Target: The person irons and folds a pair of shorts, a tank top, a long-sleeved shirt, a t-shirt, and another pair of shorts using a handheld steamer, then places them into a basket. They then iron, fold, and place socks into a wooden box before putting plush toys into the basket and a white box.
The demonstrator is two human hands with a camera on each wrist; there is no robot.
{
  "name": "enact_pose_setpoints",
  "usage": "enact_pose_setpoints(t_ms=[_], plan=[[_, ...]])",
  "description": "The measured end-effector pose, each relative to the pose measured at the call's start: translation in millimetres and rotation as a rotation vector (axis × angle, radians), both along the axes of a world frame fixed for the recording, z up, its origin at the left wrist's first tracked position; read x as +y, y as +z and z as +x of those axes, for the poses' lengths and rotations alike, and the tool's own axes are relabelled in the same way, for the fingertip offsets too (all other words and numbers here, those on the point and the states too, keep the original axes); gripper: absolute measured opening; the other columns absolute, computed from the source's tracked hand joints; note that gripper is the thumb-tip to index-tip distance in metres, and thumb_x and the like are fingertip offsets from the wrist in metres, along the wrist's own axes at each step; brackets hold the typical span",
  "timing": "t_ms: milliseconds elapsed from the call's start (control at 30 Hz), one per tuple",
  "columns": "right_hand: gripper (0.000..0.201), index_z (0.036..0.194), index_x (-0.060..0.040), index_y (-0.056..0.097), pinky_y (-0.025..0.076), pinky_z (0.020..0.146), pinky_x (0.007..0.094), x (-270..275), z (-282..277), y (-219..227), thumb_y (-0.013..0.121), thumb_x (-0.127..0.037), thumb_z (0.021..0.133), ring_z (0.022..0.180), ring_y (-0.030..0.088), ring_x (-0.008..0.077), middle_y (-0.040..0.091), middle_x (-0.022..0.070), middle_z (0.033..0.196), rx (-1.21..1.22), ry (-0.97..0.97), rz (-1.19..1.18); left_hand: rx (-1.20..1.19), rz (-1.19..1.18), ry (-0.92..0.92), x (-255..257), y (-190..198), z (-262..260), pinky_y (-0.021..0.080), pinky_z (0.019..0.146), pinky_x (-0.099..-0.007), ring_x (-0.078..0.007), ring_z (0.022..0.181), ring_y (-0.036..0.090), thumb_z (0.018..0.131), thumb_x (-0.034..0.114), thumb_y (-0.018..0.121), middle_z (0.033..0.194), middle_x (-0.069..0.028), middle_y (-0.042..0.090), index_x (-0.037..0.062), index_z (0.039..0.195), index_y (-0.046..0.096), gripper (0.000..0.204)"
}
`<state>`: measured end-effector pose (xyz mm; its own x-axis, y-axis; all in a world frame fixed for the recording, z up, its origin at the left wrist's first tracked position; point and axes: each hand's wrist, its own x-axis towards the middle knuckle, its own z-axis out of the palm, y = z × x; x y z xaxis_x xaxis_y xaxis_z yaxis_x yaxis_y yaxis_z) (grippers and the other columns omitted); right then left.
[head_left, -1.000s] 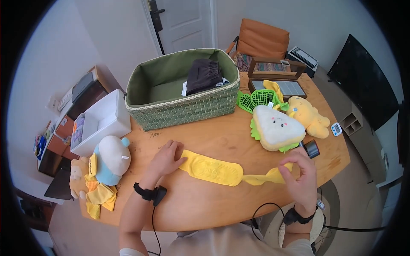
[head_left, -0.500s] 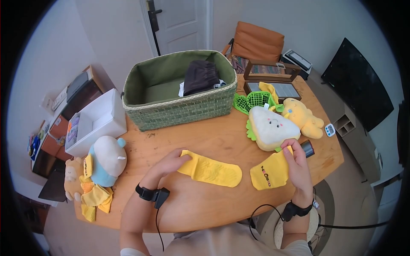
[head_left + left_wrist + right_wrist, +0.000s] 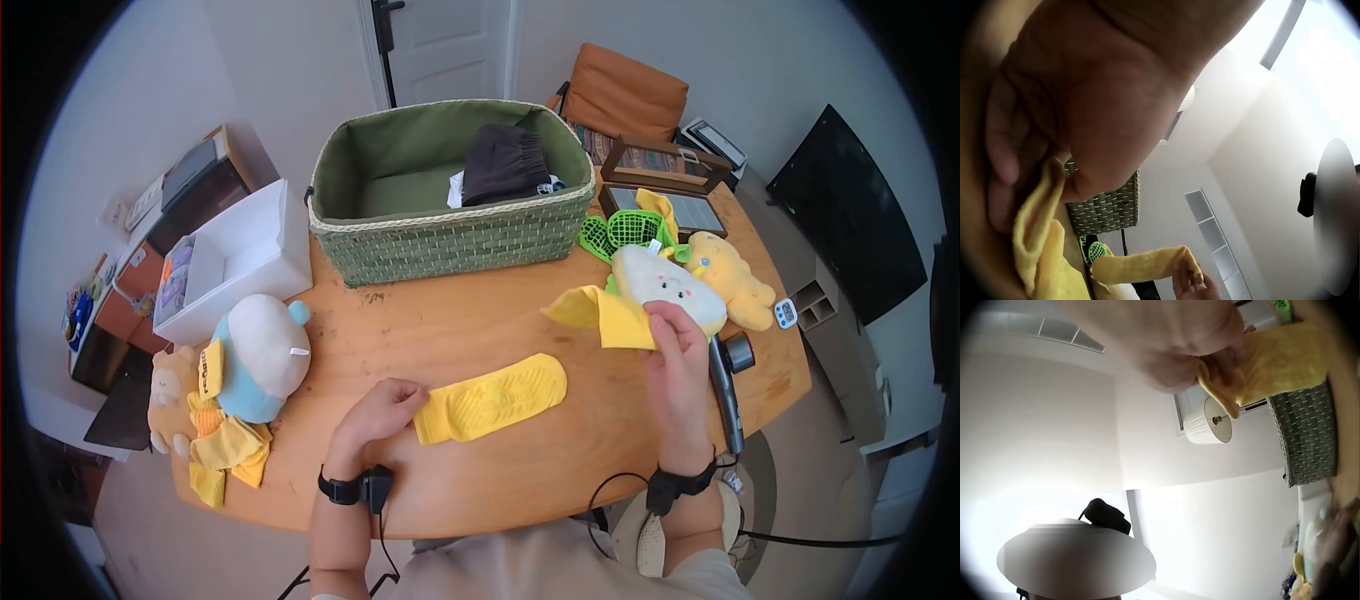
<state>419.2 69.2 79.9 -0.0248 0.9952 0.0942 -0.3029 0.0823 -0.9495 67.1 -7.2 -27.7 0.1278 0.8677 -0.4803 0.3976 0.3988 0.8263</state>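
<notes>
On the wooden table lies a yellow sock (image 3: pixel 500 398), its gripper-patterned sole up and its toe pointing right. My left hand (image 3: pixel 385 408) pinches it by the cuff, and the folded cuff edge (image 3: pixel 1038 231) shows between thumb and fingers in the left wrist view. A second yellow sock (image 3: pixel 608 316) hangs above the table from my right hand (image 3: pixel 680 350), which pinches its cuff. The toe end of this raised sock points left, and in the head view it overlaps the white sandwich-shaped plush (image 3: pixel 655 282). The right wrist view shows the cuff (image 3: pixel 1219 394) gripped by the fingers.
A green woven basket (image 3: pixel 460 250) with dark folded cloth stands at the back. At left are a white box (image 3: pixel 250 285), a blue-white plush (image 3: pixel 265 360), a tan plush (image 3: pixel 172 400) and yellow cloth pieces (image 3: pixel 225 445). A yellow plush (image 3: pixel 735 285) and a black handled device (image 3: pixel 725 390) lie right.
My right hand has lifted its sock off the table and swung it up, toe now to the left. The left hand has drawn its sock's cuff nearer the body, so the sock slants the other way.
</notes>
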Motion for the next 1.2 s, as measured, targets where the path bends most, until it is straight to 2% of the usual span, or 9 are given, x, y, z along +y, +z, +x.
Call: enact_pose_setpoints(t_ms=[133, 200, 367, 700, 900, 967, 1033, 1100, 1200], plan=[[0.037, 0.137, 0.0017, 0.06, 0.039, 0.071, 0.0185, -59, -34, -27, 0.061, -0.01, 0.102, 0.079, 0.044, -0.0001, 0.058, -0.0069, 0.095, -0.154, 0.029, -0.102, -0.119, -0.044, 0.085, -7, 20, 6, 0.052, 0.059, -0.0238, -0.0059, 0.064, 0.06, 0.107, 0.033, 0.053, 0.083, -0.0001, 0.067, 0.0025, 0.108, 0.067, 0.033], [0.05, 0.151, 0.0018, 0.043, 0.044, 0.102, 0.029, -89, -59, -36, 0.055, -0.005, 0.103, 0.11, 0.056, 0.0113, 0.061, 0.0086, 0.131, -0.301, 0.297, -0.149, -0.136, -0.032, 0.133, -6, 24, 10, 0.051, 0.062, -0.0245, -0.0063, 0.067, 0.059, 0.107, 0.034, 0.052, 0.086, -0.0014, 0.067, 0.0018, 0.111, 0.065, 0.035], [0.073, 0.161, 0.0018, 0.014, 0.026, 0.122, 0.0394, -113, -99, -91, 0.056, -0.013, 0.104, 0.153, 0.025, 0.0237, 0.027, 0.0197, 0.164, -0.092, 0.823, -0.343, 0.152, 0.275, 0.132, -7, 4, 5, 0.049, 0.07, -0.0263, -0.0082, 0.076, 0.057, 0.108, 0.035, 0.053, 0.088, -0.004, 0.067, -0.0001, 0.111, 0.064, 0.037], [0.079, 0.162, -0.0007, 0.01, 0.022, 0.124, 0.0374, -114, -109, -102, 0.058, -0.018, 0.103, 0.156, 0.017, 0.0301, 0.018, 0.0223, 0.168, -0.5, 0.968, 0.093, 0.086, 0.037, -0.022, -11, 28, -1, 0.043, 0.064, -0.0247, -0.0057, 0.072, 0.048, 0.101, 0.027, 0.067, 0.078, 0.0033, 0.058, 0.0004, 0.088, 0.065, 0.029], [0.056, 0.15, -0.0014, 0.043, 0.051, 0.099, 0.0392, -88, -93, -72, 0.061, -0.02, 0.1, 0.123, 0.063, 0.0324, 0.059, 0.0222, 0.139, -0.591, 1.126, 0.139, 0.007, 0.272, -0.052, -14, 17, -2, 0.038, 0.059, -0.0235, -0.0035, 0.07, 0.042, 0.098, 0.018, 0.068, 0.071, 0.0064, 0.049, 0.0035, 0.081, 0.058, 0.024], [0.042, 0.137, -0.0084, 0.06, 0.055, 0.073, 0.0339, -72, -83, -50, 0.067, -0.02, 0.097, 0.088, 0.071, 0.0229, 0.071, 0.0126, 0.112, -1.036, 0.999, -0.094, -0.034, 0.265, -0.022, -13, 18, -7, 0.037, 0.058, -0.0231, -0.0033, 0.07, 0.041, 0.097, 0.017, 0.068, 0.07, 0.0068, 0.047, 0.0039, 0.081, 0.058, 0.023], [0.024, 0.114, -0.0059, 0.067, 0.052, 0.061, 0.0394, -60, -68, -65, 0.069, -0.015, 0.092, 0.073, 0.067, 0.0301, 0.067, 0.0149, 0.093, -0.999, 0.481, 0.149, 0.03, 0.107, -0.019, -12, 21, -13, 0.044, 0.059, -0.0273, -0.0073, 0.064, 0.048, 0.094, 0.02, 0.072, 0.069, 0.001, 0.057, 0.0021, 0.08, 0.06, 0.026], [0.023, 0.109, -0.0048, 0.066, 0.052, 0.063, 0.0407, -45, -58, -72, 0.071, -0.016, 0.091, 0.075, 0.067, 0.0313, 0.066, 0.0138, 0.09, -1.175, 0.115, 0.236, 0.058, 0.128, 0.002, -13, 21, -14, 0.045, 0.06, -0.0274, -0.0075, 0.065, 0.05, 0.093, 0.021, 0.074, 0.069, 0.0009, 0.058, 0.0019, 0.082, 0.063, 0.024], [0.022, 0.107, -0.0048, 0.065, 0.052, 0.064, 0.0414, -26, -39, -87, 0.073, -0.018, 0.09, 0.075, 0.066, 0.0312, 0.065, 0.0126, 0.089, -1.231, 0.06, 0.368, 0.115, 0.142, -0.029, -14, 21, -17, 0.046, 0.061, -0.0273, -0.0076, 0.066, 0.053, 0.09, 0.021, 0.077, 0.07, 0.0005, 0.061, 0.0014, 0.088, 0.067, 0.023]])
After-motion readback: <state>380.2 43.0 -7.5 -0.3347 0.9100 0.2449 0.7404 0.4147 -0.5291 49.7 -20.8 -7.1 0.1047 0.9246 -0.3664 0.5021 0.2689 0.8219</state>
